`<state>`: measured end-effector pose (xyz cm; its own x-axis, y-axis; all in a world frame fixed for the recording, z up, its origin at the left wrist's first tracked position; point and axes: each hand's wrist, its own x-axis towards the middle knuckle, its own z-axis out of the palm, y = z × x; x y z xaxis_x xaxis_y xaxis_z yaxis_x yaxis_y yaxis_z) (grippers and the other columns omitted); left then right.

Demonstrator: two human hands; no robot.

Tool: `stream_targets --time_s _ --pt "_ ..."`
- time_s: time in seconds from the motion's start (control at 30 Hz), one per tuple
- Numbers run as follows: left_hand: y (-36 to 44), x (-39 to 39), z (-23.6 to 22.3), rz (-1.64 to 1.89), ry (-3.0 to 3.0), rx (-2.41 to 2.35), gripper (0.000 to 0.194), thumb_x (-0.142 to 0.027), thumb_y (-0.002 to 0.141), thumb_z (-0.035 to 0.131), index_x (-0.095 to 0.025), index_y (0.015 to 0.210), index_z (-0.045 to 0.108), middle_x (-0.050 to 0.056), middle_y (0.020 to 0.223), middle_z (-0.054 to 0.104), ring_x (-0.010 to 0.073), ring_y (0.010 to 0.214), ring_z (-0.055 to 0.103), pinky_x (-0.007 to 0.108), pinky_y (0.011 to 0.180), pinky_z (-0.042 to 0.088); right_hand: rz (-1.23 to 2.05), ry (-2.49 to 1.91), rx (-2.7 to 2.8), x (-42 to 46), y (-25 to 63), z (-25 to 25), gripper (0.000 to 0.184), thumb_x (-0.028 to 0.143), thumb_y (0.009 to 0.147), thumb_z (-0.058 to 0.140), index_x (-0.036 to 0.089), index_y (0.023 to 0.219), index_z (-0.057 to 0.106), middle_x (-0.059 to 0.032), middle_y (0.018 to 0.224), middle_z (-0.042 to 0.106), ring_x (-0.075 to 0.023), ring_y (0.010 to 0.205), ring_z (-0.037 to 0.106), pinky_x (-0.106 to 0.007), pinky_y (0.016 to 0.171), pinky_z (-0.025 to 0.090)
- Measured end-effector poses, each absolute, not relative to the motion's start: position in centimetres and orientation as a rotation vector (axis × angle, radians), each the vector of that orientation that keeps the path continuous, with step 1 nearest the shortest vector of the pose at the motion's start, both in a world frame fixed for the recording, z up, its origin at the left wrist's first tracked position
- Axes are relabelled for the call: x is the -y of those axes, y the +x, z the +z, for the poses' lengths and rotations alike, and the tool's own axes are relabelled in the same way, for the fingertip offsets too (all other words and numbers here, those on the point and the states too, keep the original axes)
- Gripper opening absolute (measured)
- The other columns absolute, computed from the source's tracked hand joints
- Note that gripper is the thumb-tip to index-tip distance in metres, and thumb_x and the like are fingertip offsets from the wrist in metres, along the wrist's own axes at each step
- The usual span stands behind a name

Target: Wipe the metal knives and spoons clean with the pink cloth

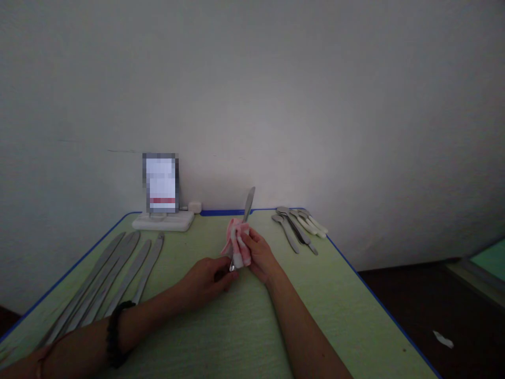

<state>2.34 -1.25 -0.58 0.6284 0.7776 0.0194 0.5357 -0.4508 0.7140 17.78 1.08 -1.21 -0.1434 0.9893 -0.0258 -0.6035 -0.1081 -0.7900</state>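
A table knife points up and away from me above the middle of the table, its blade bare at the top. My left hand grips the lower end of its handle between thumb and fingers. Wrapped around the middle of the knife is a pink and white cloth, which my right hand pinches from the right side. The cloth hides the part of the knife beneath it.
Several knives lie side by side at the left, partly under my left forearm. Several spoons, some white-handled, lie at the back right. A screen device stands on a white base by the wall. The green table has a blue edge.
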Motion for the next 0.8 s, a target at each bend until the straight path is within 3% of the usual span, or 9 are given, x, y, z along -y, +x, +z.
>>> stream_targets --time_s 0.8 --pt "2.3 1.07 -0.77 0.421 2.208 -1.037 0.025 -0.037 0.085 0.043 -0.019 0.067 0.045 -0.004 0.058 0.048 0.0109 0.052 0.043 0.021 0.05 0.029 1.598 -0.721 0.771 -0.94 17.7 -0.96 0.031 0.032 0.061 0.076 0.019 0.087 0.065 0.0011 0.077 0.065 -0.0097 0.067 0.055 -0.02 0.062 0.042"
